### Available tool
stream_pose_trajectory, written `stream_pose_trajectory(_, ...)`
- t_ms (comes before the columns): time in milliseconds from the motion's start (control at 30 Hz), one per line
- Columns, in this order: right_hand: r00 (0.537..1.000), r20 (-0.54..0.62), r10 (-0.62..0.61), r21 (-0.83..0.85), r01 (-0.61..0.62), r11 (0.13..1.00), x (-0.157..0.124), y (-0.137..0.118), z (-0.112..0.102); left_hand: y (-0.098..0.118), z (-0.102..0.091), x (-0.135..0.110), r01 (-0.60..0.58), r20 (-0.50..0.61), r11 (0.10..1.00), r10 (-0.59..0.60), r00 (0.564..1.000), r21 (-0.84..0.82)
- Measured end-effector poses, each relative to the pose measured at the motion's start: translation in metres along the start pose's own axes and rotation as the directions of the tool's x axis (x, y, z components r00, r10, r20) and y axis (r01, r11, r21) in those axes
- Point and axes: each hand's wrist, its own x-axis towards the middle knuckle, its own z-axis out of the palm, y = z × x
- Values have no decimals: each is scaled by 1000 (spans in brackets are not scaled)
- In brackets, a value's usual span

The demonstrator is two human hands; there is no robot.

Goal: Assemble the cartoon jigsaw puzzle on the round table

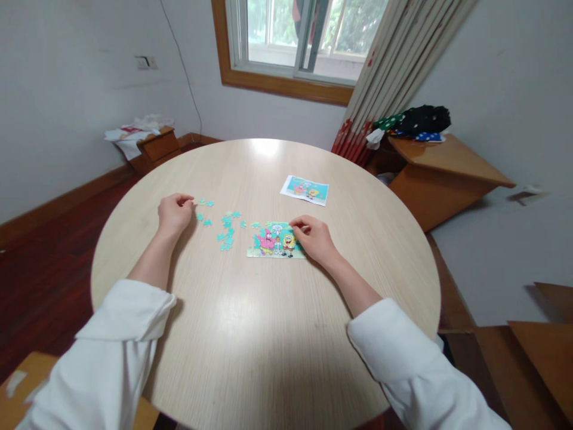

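Observation:
A partly assembled cartoon jigsaw puzzle [268, 246] lies flat on the round table, its upper left edge uneven. My right hand [312, 237] is closed in a pinch at the puzzle's upper right, fingertips touching that area; whether a piece is between them is too small to make out. Loose turquoise puzzle pieces [227, 233] are scattered to the left of the puzzle. Beside the leftmost of these, my left hand [174, 212] rests near the table with thumb and fingers pinched together. What those fingertips hold, if anything, cannot be made out.
A printed reference picture [305, 190] with the same characters lies behind the puzzle on the pale wooden table [250, 334]. Beyond the table are a small wooden cabinet [159, 146], a curtain [398, 65] and a wooden desk [443, 173] heaped with cloth.

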Motion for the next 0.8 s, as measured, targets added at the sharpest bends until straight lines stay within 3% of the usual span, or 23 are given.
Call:
stream_pose_trajectory(133, 1000, -3, -9, -2, 9, 1000, -1, -1, 1, 3, -2, -4, -32, 19, 994, 30, 999, 104)
stream_pose_trajectory(267, 1000, 3, -4, 3, 4, 1000, -1, -4, 2, 7, 2, -9, -202, 128, 963, 181, 975, 177)
stream_pose_trajectory(367, 1000, 5, 7, 10, -8, 1000, -1, -7, 3, 6, 5, -9, -266, 207, 939, 222, 953, 219)
stream_pose_trajectory(500, 1000, 4, 6, 13, -6, 1000, -1, -7, 3, 1, 3, -4, -303, 205, 917, 254, 945, 258)
stream_pose_trajectory(800, 1000, 12, 6, -2, -6, 1000, -1, -7, 1, 0, -1, 2, -183, 161, 922, 134, 978, 340)
